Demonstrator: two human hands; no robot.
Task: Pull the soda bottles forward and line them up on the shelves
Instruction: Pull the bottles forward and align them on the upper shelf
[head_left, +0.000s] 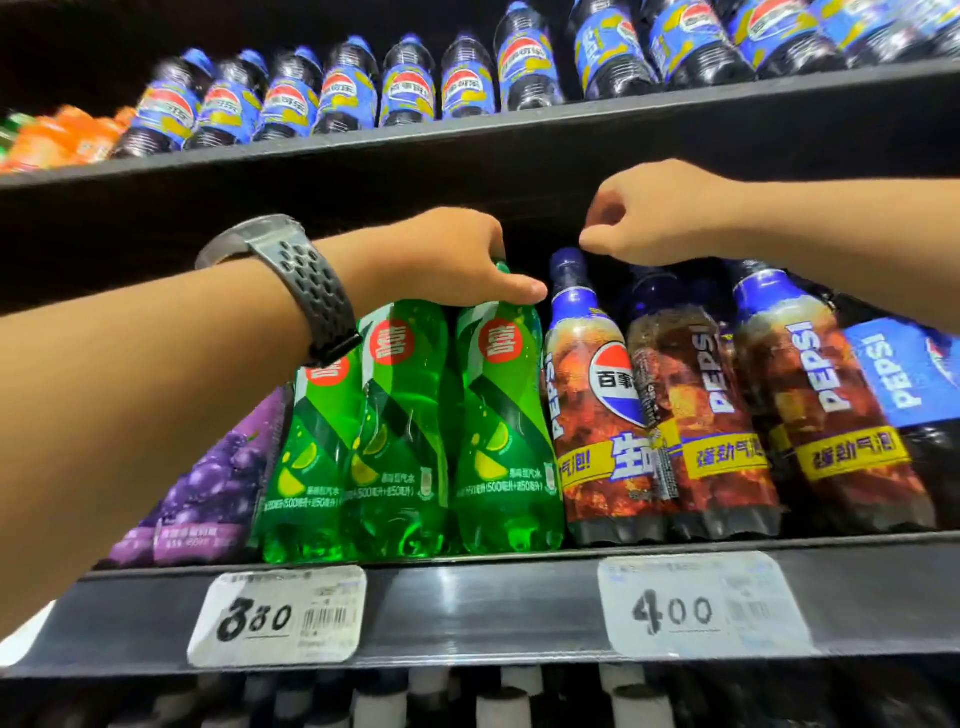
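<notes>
Left hand: the left hand (452, 260), at centre frame, is closed over the cap and neck of the rightmost green bottle (506, 431), thumb laid along its right shoulder; a watch (306, 280) is worn on that wrist.
Right hand: the right hand (660, 213), upper right of centre, is curled loosely, fingertips drawn together just above and right of the cap of the leftmost cola bottle (597, 410); whether the cap is touched cannot be told.
Task bottles: three green bottles and a row of cola bottles are stood at the front edge of the middle shelf (467, 608), centre and right of frame.
Key relation: the cola cap lies just below and left of the right hand's fingertips; the bottle's long axis runs upright, leaning slightly left in the frame.
Nearer hand: the right hand is judged nearer to the cola bottle.
Next move: a short drop onto the cap appears needed before any pull toward the shelf edge.
</notes>
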